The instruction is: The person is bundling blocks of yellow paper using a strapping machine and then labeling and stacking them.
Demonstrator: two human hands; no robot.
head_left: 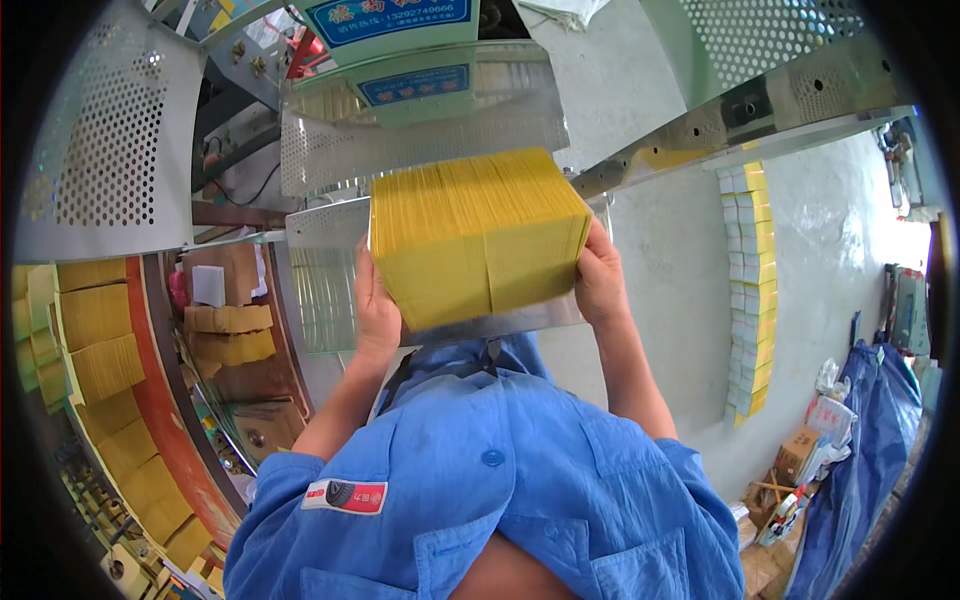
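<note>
A thick block of yellow paper sheets [478,235] is held between both of my hands above a shiny metal tray [320,290]. My left hand [375,305] presses flat against the block's left side. On the right side, my right hand [598,275] grips it. The block is tilted, its lower front corner pointing toward me. Behind it stands a green and perforated-metal machine [420,110]. My blue work shirt [490,480] fills the lower middle.
Stacks of yellow paper bundles [100,345] curve along the left on a red-edged rack. A tall column of yellow and white packs [748,290] stands against the grey wall at right. Cardboard boxes [795,455] and a blue tarp [860,440] lie at the lower right.
</note>
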